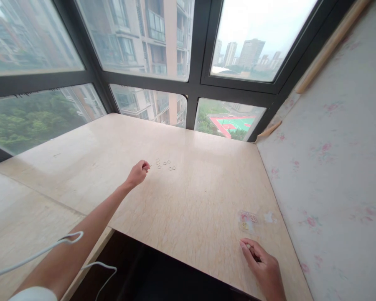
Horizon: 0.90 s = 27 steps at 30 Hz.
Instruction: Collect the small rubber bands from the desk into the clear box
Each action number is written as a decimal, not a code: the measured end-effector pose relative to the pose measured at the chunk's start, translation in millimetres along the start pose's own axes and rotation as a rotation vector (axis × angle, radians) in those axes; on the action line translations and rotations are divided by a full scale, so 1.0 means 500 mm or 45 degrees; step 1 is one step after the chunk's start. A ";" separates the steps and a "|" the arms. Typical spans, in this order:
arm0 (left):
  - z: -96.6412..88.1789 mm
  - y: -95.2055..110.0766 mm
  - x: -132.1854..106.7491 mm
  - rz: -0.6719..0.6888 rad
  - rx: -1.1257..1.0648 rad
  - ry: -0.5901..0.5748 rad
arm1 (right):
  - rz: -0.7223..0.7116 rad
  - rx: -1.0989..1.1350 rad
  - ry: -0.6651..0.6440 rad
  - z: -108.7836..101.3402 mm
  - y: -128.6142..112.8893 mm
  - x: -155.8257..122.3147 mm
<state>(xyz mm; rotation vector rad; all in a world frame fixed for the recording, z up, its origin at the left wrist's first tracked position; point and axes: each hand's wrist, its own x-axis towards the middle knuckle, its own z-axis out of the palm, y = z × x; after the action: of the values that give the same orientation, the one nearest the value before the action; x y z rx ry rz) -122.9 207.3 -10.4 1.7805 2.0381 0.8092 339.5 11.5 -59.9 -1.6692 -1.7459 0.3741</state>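
My left hand [140, 172] reaches over the pale marbled surface, its fingers pinched together. A tiny thin bit shows at its fingertips, too small to name. Just to its right lie several small thin rings [165, 163], some in touching pairs. Near the front right edge is my right hand [260, 265], thumb and forefinger closed at the tips and the other fingers curled. Whether anything is in it is hidden. Just beyond it sits a clear plastic box [247, 228] with small pink and yellow pieces inside.
A clear crinkled plastic piece [269, 217] lies beside the box. Windows with dark frames [192, 106] border the far side, and a flowered wall [319, 175] the right. A white cable [34, 259] crosses my left forearm. Below the front edge is a dark opening [150, 271].
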 end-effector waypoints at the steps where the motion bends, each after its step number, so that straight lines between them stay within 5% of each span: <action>1: 0.008 0.027 -0.009 0.016 -0.125 0.008 | -0.021 -0.012 -0.004 0.001 -0.002 0.000; 7: 0.092 0.222 -0.088 0.276 -0.661 -0.143 | -0.032 -0.015 -0.047 -0.003 -0.014 0.000; 14: 0.231 0.413 -0.203 0.715 -0.572 -0.476 | 0.041 0.094 -0.047 -0.008 -0.020 -0.002; 20: 0.315 0.479 -0.255 0.880 -0.402 -0.638 | 0.082 0.162 -0.050 -0.012 -0.023 0.001; 27: 0.346 0.486 -0.271 0.904 -0.347 -0.648 | 0.091 0.188 -0.066 -0.012 -0.019 0.000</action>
<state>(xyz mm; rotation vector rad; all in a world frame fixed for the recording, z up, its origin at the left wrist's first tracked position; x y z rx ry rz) 194.5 126.6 -18.5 2.2584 0.9284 0.6595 336.1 8.5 -49.4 -1.6316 -1.6568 0.5698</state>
